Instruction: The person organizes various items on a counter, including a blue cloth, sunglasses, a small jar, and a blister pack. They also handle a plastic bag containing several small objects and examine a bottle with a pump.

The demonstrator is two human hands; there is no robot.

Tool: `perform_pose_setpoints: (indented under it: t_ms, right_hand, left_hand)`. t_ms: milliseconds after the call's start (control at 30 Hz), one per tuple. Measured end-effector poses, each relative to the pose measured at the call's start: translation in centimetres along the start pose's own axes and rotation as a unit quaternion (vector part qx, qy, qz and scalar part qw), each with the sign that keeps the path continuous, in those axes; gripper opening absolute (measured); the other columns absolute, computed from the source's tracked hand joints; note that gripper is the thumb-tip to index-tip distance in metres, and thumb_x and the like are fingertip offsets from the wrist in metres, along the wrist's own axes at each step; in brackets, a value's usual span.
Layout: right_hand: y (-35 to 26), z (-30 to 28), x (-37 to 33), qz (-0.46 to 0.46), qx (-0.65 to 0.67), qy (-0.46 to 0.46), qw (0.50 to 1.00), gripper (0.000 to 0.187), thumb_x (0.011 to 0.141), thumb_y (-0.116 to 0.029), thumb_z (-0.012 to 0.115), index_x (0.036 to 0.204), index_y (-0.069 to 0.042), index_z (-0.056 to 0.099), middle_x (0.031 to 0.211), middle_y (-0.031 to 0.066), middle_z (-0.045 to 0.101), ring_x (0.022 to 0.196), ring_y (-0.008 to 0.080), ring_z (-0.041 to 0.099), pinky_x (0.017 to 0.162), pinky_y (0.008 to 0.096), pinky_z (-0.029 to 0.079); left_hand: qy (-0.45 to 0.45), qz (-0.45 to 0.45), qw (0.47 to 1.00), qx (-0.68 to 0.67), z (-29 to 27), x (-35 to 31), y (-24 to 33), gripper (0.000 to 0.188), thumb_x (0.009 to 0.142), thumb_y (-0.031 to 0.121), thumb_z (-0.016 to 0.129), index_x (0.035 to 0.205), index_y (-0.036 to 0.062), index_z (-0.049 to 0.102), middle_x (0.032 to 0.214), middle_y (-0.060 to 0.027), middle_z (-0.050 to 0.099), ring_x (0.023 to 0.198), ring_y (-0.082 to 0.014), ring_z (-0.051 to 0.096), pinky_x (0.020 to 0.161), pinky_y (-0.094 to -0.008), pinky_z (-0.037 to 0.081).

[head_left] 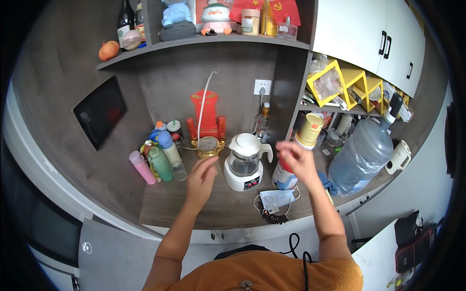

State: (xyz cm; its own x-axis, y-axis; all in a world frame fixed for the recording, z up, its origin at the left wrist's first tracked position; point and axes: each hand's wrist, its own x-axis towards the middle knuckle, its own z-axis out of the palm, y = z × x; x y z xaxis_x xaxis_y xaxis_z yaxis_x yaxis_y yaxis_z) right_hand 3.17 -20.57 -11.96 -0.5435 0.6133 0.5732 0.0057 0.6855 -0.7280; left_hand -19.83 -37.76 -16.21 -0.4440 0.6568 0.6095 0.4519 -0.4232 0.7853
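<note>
Centre of frame: clear glass kettle with white lid and white handle (244,166), upright on a white round-cornered base with a black panel showing red lights (240,183). Both stand on a grey-brown wood-grain worktop (223,211).

Left hand (201,179): left of the kettle, apart from it. Fingers close together, loosely bent, nothing seen in them. Nearest on its other side, a clear drinking glass (179,171); beyond its fingertips, a gold-coloured round ornament (208,144) below a red throne-shaped piece (206,114).

Right hand (297,159): right of the kettle's handle, above a pale can with a red top and blue pattern (283,178). Fingers bent, gap to thumb narrow; cannot tell whether anything small is between them, or whether the hand touches the can. Behind it, a yellow cylindrical tin (310,129).

Lower centre: pale blue face mask (276,199) near the worktop's front edge, dark coiled cord (274,218) just below it.

Left of centre: pink bottle (142,168), green bottle (160,164), white bottle with blue cap (170,146), grouped. Right of frame: large clear plastic water bottle (361,154), tilted.
</note>
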Motion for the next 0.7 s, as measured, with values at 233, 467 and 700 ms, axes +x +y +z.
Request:
perform_pose_setpoints:
  t_ms: [233, 467, 700]
  right_hand:
    - [6.9, -1.3, -11.2, 0.258, 0.177, 0.087, 0.946, 0.021, 0.092, -0.013, 0.055, 0.109, -0.002, 0.061, 0.092, 0.0042, 0.066, 0.075, 0.0092, 0.062, 0.064, 0.0218, 0.049]
    - [12.4, -5.1, -13.1, 0.327, 0.206, 0.066, 0.92, 0.018, 0.092, -0.011, 0.054, 0.106, -0.004, 0.062, 0.09, 0.0033, 0.066, 0.072, 0.0078, 0.061, 0.061, 0.0197, 0.048]
    - [21.1, -10.6, -16.5, 0.355, 0.165, -0.028, 0.92, 0.018, 0.091, -0.011, 0.056, 0.106, -0.005, 0.062, 0.089, 0.0022, 0.066, 0.072, 0.0071, 0.06, 0.061, 0.0198, 0.047]
  left_hand:
    - [0.005, -0.182, 0.983, 0.023, 0.2, -7.7, -6.1, 0.024, 0.087, 0.001, 0.054, 0.11, 0.0029, 0.061, 0.101, -0.0031, 0.059, 0.075, -0.0084, 0.055, 0.068, -0.0212, 0.045]
    - [0.044, -0.223, 0.972, 0.062, 6.2, -13.3, -5.2, 0.024, 0.088, 0.002, 0.053, 0.111, 0.0036, 0.061, 0.089, 0.0014, 0.057, 0.076, -0.0048, 0.051, 0.064, -0.018, 0.04]
    - [0.082, -0.27, 0.959, 0.002, 17.5, -16.9, -6.9, 0.024, 0.085, -0.002, 0.056, 0.108, 0.0033, 0.062, 0.092, -0.0005, 0.057, 0.071, -0.0037, 0.048, 0.061, -0.0174, 0.04]
